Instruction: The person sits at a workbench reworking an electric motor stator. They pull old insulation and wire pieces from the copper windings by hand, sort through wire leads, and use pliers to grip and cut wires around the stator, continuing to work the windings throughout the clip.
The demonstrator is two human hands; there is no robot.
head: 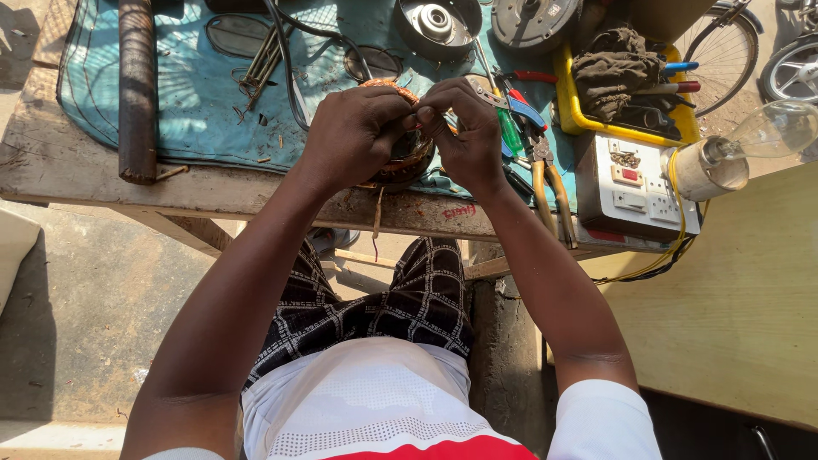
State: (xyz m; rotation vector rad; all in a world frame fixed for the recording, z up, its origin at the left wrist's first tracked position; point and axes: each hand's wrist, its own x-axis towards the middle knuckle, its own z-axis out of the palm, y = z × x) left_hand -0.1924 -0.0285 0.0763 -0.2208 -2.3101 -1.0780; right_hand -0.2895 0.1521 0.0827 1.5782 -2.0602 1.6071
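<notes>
Both hands meet over the copper coil (400, 162) at the near edge of the worktop (77, 166) — the left hand (354, 136) wraps its left side, clamped on it. The right hand (464, 132) pinches together at the coil's top rim, pliers (545, 170) lying just beside it.

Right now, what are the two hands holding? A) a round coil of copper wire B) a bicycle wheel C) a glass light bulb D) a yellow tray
A: the left hand and right hand close together around the copper-wound ring at the bench edge.
</notes>
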